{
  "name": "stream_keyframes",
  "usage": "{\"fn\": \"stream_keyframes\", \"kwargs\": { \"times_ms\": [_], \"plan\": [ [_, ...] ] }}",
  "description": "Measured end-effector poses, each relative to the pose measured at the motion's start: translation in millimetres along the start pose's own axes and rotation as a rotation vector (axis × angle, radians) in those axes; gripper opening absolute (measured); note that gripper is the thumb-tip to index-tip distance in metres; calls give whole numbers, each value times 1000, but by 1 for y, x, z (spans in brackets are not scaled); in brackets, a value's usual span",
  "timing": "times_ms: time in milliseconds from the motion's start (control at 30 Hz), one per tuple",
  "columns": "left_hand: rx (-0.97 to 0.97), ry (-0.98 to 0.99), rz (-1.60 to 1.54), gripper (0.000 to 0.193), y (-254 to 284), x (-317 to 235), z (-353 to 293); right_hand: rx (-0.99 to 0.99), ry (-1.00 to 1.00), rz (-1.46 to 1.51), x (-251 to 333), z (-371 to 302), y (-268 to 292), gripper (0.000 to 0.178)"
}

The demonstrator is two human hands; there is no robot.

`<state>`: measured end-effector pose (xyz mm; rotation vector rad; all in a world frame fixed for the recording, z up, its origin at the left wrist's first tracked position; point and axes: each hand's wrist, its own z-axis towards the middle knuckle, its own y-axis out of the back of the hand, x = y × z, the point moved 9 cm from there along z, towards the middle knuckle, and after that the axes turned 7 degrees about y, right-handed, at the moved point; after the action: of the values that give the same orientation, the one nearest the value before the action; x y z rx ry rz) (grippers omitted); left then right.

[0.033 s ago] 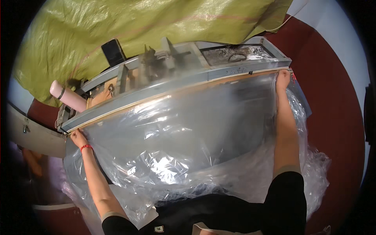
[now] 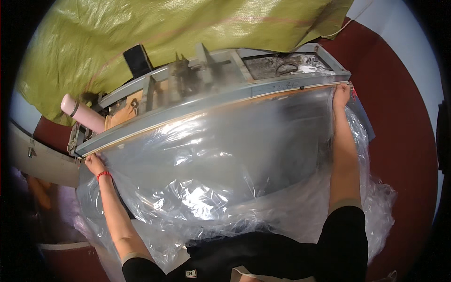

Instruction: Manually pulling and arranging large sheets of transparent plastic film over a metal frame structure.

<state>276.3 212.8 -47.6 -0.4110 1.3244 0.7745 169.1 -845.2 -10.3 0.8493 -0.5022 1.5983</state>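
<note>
A wide sheet of clear plastic film (image 2: 221,145) stretches between my two hands along the front of a long grey metal frame (image 2: 197,102). At the frame's left end, my left hand (image 2: 95,164) is closed on the film's far corner, with a red bead bracelet (image 2: 104,174) at the wrist. My right hand (image 2: 342,96) grips the opposite corner by the frame's right end. Both hands sit right against a thin pale strip (image 2: 188,117) on the frame's near side. Toward my body the film falls in shiny, crumpled folds, and my fingertips are partly hidden.
A pink bottle (image 2: 82,114) leans at the frame's left end, near an orange-tan cloth (image 2: 123,114). A dark phone (image 2: 137,61) is propped behind the frame. Yellow-green woven sheeting (image 2: 188,26) covers the area beyond. Dark red floor (image 2: 399,141) lies to the right.
The whole view has shifted very slightly. Both hands keep their hold on the film at the same two corners.
</note>
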Motion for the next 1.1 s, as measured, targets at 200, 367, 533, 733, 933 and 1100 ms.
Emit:
{"fn": "stream_keyframes", "kwargs": {
  "times_ms": [200,367,533,733,933,1100],
  "plan": [
    [15,272,-220,30,-25,-16,-35,62,-106,169,-5,-2,2,18],
    [318,140,702,39,13,-33,-27,288,210,-55,15,7,7,31],
    [655,70,288,20,-24,-94,-131,294,140,-59,29,11,113,23],
    [836,125,-67,13,-76,-180,-259,-138,-41,-960,62,27,260,38],
    [903,197,-156,11,-66,-203,-293,540,392,37,290,-90,46,26],
    [959,39,-84,10,-50,-230,-304,1301,676,732,485,-308,-17,43]
  ]
}}
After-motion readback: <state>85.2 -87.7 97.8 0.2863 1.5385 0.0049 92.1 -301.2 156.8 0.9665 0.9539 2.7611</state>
